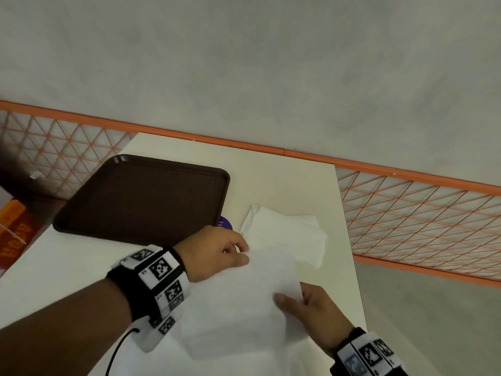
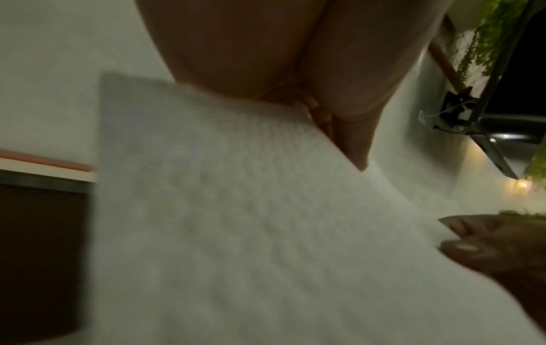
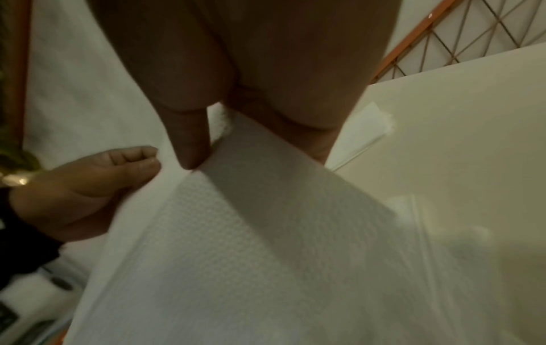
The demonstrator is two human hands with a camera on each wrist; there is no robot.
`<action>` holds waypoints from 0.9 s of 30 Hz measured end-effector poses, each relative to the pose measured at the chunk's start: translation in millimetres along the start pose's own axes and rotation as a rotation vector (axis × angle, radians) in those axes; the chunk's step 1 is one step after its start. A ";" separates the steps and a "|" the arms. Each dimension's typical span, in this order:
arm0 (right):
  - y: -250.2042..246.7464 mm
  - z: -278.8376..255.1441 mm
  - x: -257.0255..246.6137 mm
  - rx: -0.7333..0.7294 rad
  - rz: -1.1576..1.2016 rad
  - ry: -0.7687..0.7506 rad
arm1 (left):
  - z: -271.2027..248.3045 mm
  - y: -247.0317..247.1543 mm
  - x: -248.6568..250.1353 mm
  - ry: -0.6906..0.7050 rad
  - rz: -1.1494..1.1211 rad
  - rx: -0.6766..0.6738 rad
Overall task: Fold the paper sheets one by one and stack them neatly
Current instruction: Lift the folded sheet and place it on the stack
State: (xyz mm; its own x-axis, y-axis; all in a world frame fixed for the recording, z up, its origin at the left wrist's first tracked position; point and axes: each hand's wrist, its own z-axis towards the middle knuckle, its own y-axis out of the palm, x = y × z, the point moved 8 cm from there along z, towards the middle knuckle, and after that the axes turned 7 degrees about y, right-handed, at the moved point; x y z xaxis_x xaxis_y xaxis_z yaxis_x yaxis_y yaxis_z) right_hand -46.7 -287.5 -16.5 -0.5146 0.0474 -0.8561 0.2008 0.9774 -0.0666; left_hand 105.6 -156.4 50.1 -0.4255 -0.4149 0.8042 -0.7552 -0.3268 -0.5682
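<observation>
Both our hands pinch one white embossed paper sheet (image 1: 244,299) lifted over the cream worktop (image 1: 292,180): our right hand (image 1: 317,308) takes its near right edge between thumb and fingers, our left hand (image 1: 217,251) its far left corner, so the sheet's long axis runs from us away. Just beyond lies the stack of folded sheets (image 1: 292,232), soft-edged and slightly fanned. Farther left sits a dark brown textured tray (image 1: 146,196), and beside its corner a purple sticker (image 1: 225,223) whose small white lettering we cannot read.

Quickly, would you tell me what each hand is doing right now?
Left hand: pinching the paper sheet at its far corner.
Right hand: pinching the same sheet's right edge.
</observation>
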 end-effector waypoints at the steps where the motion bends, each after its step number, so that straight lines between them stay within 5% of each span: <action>1: -0.5 -3.4 -4.4 0.020 0.032 -0.002 | -3.1 -6.8 -4.1 -0.014 -0.046 0.043; 8: -16.7 -13.5 -31.7 0.163 0.307 -0.045 | -50.6 -0.1 -51.9 -0.368 -0.634 0.251; 11: -18.7 -12.3 -35.1 0.222 0.358 -0.035 | -59.4 12.2 -52.3 -0.392 -0.806 0.284; 16: -14.1 -8.1 -36.1 0.332 0.316 -0.006 | -58.2 -1.7 -49.9 -0.301 -0.758 0.402; 22: -21.9 -9.1 -31.7 0.468 0.297 0.021 | -59.6 -0.8 -32.6 -0.186 -0.675 0.315; 27: -27.0 -21.0 -40.7 0.411 0.290 -0.013 | -57.7 2.2 -35.0 -0.192 -0.595 0.297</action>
State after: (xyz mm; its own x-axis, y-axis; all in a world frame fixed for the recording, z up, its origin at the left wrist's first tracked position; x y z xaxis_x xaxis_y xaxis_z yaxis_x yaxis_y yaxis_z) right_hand -48.7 -311.4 30.9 -0.3786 0.3002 -0.8755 0.6474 0.7619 -0.0188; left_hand 90.1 -93.6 30.7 0.1355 -0.2266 0.9645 -0.6526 -0.7529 -0.0852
